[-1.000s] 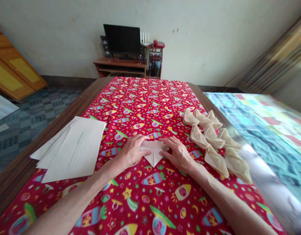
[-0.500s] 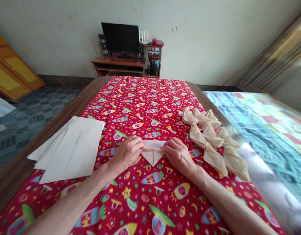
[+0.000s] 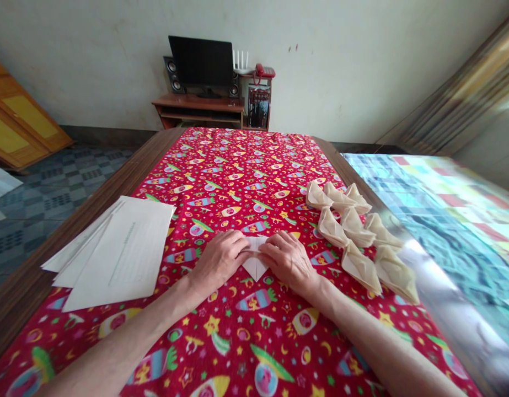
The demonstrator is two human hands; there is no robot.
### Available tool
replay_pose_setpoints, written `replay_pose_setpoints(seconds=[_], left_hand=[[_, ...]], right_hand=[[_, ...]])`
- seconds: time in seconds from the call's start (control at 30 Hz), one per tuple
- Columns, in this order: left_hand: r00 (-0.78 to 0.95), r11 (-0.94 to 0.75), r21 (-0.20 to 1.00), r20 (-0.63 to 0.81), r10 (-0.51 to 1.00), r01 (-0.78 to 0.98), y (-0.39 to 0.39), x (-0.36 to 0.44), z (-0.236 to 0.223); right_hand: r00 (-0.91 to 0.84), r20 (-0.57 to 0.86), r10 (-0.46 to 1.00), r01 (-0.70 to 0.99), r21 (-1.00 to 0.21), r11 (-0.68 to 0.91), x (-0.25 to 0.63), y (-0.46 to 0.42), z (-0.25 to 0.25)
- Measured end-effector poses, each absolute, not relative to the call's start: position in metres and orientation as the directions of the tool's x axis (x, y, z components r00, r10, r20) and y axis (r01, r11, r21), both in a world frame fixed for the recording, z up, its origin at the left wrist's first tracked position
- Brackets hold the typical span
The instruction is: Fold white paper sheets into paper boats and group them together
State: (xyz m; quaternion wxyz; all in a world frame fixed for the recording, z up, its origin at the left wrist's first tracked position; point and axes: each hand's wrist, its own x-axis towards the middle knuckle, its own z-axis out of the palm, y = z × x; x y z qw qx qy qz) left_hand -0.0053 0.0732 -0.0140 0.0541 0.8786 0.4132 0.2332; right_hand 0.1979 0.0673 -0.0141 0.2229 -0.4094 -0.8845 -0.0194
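A small folded sheet of paper [image 3: 256, 268] lies on the red patterned cloth [image 3: 233, 342], its pointed end toward me. My left hand [image 3: 226, 252] pinches its left side with curled fingers, and my right hand [image 3: 288, 257] grips the right side the same way. Both thumbs and fingertips meet near the fold, covering much of the paper's upper part. To the right of my right hand stand several folded paper pieces [image 3: 357, 225] in cream, shaped like little boats. Left of my left hand rests a fanned stack of paper sheets [image 3: 124, 253], the top one faintly printed.
The cloth covers a brown wooden table [image 3: 101, 184]. Beyond its far end is a desk [image 3: 200, 105] with a monitor [image 3: 201, 62], speakers and a red telephone [image 3: 262, 71]. A bed [image 3: 440, 220] with a patterned cover adjoins the right side. An orange cabinet [image 3: 25, 118] stands at far left.
My hands have drawn closer together over the paper, fingers now covering more of its upper band. The view has shifted slightly.
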Motion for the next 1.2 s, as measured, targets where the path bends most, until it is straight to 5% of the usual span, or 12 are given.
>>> replay_pose_setpoints(seconds=[0.13,0.43,0.83,1.2], left_hand=[[0.583,-0.672,0.242,0.351,0.733,0.700,0.071,-0.002,-0.013],[0.713,-0.741,0.009,0.264,0.649,0.672,0.061,-0.013,-0.006],[0.582,-0.593,-0.002,0.198,0.789,0.805,0.030,-0.003,-0.005],[0.695,-0.721,0.083,0.209,0.688,0.688,0.024,0.001,-0.011]], right_hand=[[-0.512,0.404,0.758,0.765,-0.186,0.616,0.193,0.069,-0.018],[-0.672,0.414,0.614,0.653,-0.062,0.755,0.206,0.058,-0.015],[-0.681,0.406,0.609,0.648,-0.052,0.760,0.215,0.039,-0.016],[-0.682,0.328,0.654,0.670,-0.077,0.738,0.218,0.026,-0.013]])
